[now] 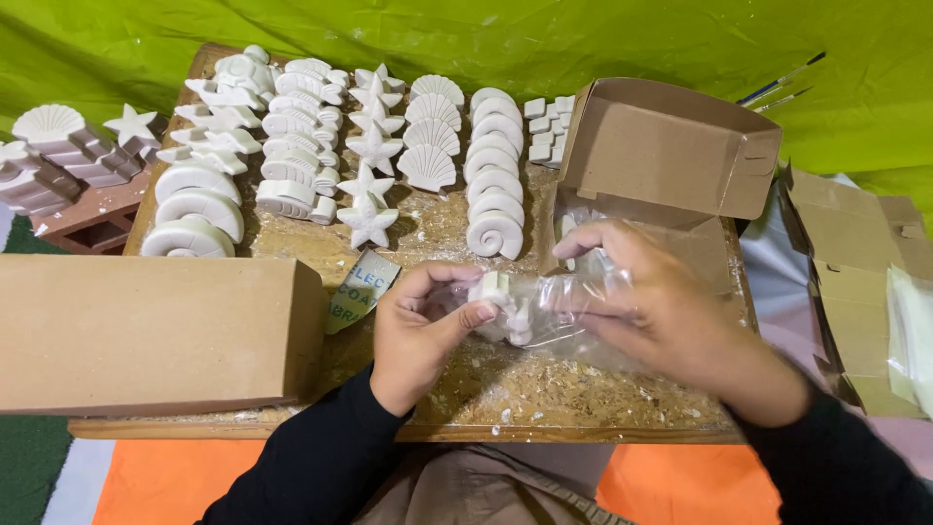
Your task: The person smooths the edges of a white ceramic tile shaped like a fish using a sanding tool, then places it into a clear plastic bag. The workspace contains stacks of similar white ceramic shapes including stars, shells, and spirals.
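- Fingers (465, 313) of your left hand (418, 335) pinch a small white plaster piece (501, 297) at frame centre, inside a clear plastic bag (554, 306).
- Your right hand (651, 301) grips that bag from the right.
- Behind them on the bench (544, 389), rows of white shell and star casts (369, 146) sit left of an open cardboard box (671, 146).

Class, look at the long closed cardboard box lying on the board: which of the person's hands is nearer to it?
Left. The left hand is just right of the long cardboard box; the right hand is farther right, beyond the clear bag.
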